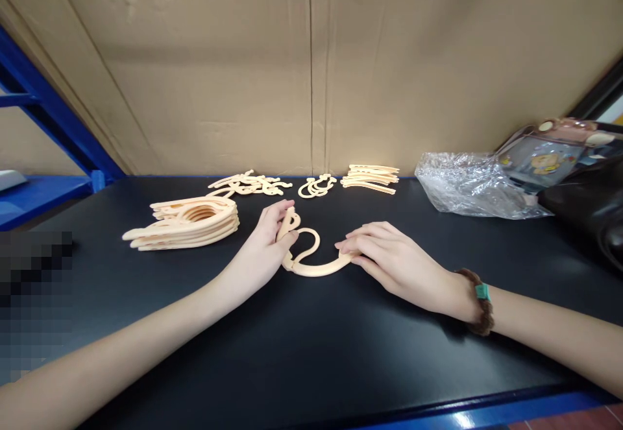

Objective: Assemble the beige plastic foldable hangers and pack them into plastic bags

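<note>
A beige plastic folding hanger with a curved hook lies across the middle of the black tabletop, between my two hands. My left hand is closed round its left arm, thumb on the near side. At the other end, the fingertips of my right hand pinch the tip of the right arm and hide part of it. Left of my left hand is a stack of similar beige hangers.
Along the back edge lie a tangle of loose beige pieces, several curved hooks and a pile of straighter arms. A crinkled clear plastic bag, a printed pouch and a black bag stand at right. Cardboard rises behind.
</note>
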`<state>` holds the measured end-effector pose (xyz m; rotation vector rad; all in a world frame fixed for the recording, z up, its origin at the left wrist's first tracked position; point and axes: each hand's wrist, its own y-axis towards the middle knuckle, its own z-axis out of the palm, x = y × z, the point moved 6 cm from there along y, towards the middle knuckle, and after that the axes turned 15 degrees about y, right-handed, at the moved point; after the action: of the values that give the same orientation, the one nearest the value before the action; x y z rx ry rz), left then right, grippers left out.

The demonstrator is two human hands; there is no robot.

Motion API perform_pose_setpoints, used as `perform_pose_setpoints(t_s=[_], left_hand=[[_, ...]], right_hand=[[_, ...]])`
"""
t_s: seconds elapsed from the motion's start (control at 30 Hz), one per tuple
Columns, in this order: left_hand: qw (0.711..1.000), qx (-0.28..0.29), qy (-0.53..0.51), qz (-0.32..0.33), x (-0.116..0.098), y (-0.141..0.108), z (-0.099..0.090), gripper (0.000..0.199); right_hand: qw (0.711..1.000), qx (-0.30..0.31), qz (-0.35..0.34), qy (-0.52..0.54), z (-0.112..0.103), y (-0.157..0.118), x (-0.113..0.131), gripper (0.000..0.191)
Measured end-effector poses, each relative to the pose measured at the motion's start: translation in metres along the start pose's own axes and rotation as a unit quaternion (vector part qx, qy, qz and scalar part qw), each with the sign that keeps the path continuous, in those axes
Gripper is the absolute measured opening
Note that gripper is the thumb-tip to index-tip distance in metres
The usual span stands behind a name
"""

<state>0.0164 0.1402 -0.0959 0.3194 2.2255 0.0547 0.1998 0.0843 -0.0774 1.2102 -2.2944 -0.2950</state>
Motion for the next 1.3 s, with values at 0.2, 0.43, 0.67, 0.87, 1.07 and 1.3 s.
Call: perform_pose_setpoints(t_s=[0.2, 0.43, 0.67, 0.87, 1.07, 1.3], left_hand=[[0.988, 0.137, -0.025, 0.074, -0.024, -0.017, 0.02, 0.061], [0.936, 0.08, 0.305, 0.157, -0.037, -0.031, 0.021, 0.092], [0.869, 0.008, 0.477, 0.132, -0.04, -0.027, 0.008, 0.082], [0.896, 0.071, 0.402, 0.176, -0.052, -0.036, 0.009, 0.064], [0.899, 0.213, 0.264, 0.277, -0.066, -0.053, 0.022, 0.037], [0.87, 0.184, 0.269, 0.369, -0.071, -0.049, 0.015, 0.06]], right_hand=[[1.0, -0.008, 0.023, 0.009, -0.005, 0.002, -0.001, 0.009], [0.999, -0.021, 0.026, -0.009, -0.008, 0.002, 0.0, 0.013], [1.0, -0.015, -0.006, 0.009, -0.009, -0.001, 0.009, 0.013], [0.999, 0.014, 0.0, 0.03, -0.009, 0.002, 0.009, 0.024], [0.995, 0.002, 0.04, 0.09, -0.012, 0.003, 0.001, 0.026], [0.993, 0.03, -0.003, 0.118, -0.007, -0.002, 0.004, 0.048]])
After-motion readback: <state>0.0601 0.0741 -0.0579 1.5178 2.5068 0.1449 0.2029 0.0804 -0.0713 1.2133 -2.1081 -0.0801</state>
